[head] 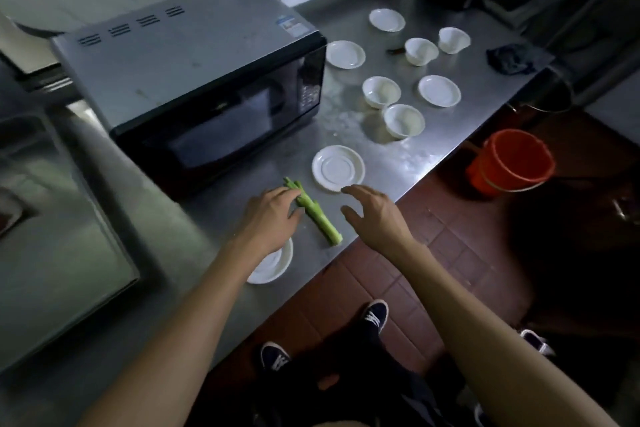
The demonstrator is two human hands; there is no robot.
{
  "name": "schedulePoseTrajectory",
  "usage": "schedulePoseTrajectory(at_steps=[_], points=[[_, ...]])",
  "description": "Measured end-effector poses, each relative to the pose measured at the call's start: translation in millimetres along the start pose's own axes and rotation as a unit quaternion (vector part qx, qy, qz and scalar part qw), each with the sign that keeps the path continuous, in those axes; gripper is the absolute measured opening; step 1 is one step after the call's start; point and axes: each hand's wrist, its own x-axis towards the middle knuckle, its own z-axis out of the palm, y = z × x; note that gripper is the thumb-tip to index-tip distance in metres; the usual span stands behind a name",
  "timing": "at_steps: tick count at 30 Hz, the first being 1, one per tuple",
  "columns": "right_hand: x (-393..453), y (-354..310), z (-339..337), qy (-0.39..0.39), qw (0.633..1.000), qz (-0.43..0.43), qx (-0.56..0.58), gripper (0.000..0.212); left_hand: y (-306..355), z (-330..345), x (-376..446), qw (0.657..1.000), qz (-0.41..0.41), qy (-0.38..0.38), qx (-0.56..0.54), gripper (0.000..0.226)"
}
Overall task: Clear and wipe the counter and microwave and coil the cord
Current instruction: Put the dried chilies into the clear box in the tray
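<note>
While my left hand rests its fingertips on the celery stalk, my right hand hovers just beside it, fingers spread and loosely bent, holding nothing. Whether my left fingers grip the stalk or only touch it, I cannot tell. It lies flat on the steel counter in front of the microwave, its long axis diagonal: leafy end toward the microwave, cut end toward the counter's edge.

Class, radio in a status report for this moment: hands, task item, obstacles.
Left hand open, fingers on celery stalk. Right hand open, hovering, empty. Counter uncleared: white dishes scattered beside microwave. Cord not identifiable.
</note>
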Motion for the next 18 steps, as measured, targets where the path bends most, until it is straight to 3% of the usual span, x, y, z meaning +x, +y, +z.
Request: schedulePoseTrajectory(at_steps=[18], points=[[12, 226, -124, 0.108, 0.988, 0.087, 0.068, 0.040, 236, 69, 153, 0.993, 0.084, -0.060, 0.058, 0.040]])
